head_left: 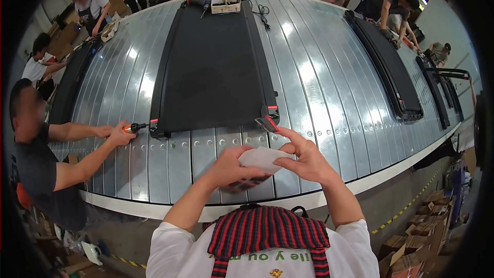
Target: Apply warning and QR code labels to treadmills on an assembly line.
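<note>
My left hand (231, 167) grips a bent sheet of stickers (261, 158), white on top with dark and red print on its underside; the hand and the sheet's lower part are blurred. At the sheet's right edge, the thumb and bent fingers of my right hand (307, 160) close on it. The index finger of that hand reaches forward, its tip at a small dark sticker (267, 124) with a red edge. This sticker overlaps the near right corner of a black treadmill base (213, 67); whether it touches the corner, I cannot tell.
A co-worker on the left holds an orange and black screwdriver (135, 128) to the base's near left corner. A parts box (226, 4) and a black cable (262, 14) lie at the far end. Another treadmill base (388, 67) rests on the slatted metal conveyor (319, 103) at right.
</note>
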### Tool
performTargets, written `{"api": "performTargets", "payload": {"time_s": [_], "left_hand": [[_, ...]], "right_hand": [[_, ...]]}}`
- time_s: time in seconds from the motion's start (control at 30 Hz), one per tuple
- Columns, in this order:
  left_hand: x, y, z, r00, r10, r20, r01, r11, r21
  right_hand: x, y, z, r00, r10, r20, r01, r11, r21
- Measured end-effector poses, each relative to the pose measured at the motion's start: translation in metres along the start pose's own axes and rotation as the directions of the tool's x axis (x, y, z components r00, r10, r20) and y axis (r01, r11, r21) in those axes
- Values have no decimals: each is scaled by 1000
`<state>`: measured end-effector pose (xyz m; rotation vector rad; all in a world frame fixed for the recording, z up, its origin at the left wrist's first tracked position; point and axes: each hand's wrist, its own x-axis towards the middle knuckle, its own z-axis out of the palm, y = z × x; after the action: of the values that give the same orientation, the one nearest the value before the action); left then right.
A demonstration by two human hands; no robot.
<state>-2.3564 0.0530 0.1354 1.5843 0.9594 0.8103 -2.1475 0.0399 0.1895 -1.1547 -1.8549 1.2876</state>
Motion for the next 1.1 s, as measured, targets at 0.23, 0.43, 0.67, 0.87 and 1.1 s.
{"api": "performTargets", "payload": {"time_s": [0.23,0.43,0.67,0.87,1.1], "left_hand": [[27,-74,-5,869,-341,360,361,932,9],[71,-94,-4,957,31,289,-251,591,767],[144,-99,1,921,61,385,-365,480,798],[173,-108,-2,915,24,403,-356,520,776],[177,-113,-2,917,65,394,-360,561,745]], "right_hand": [[52,84,-34,986,164,12,-163,966,199],[112,179,-101,818,425,-388,-313,894,320],[167,233,-108,783,606,-136,-468,719,514],[190,232,-92,780,625,29,-549,661,512],[199,223,-91,758,652,22,-618,707,342]]}}
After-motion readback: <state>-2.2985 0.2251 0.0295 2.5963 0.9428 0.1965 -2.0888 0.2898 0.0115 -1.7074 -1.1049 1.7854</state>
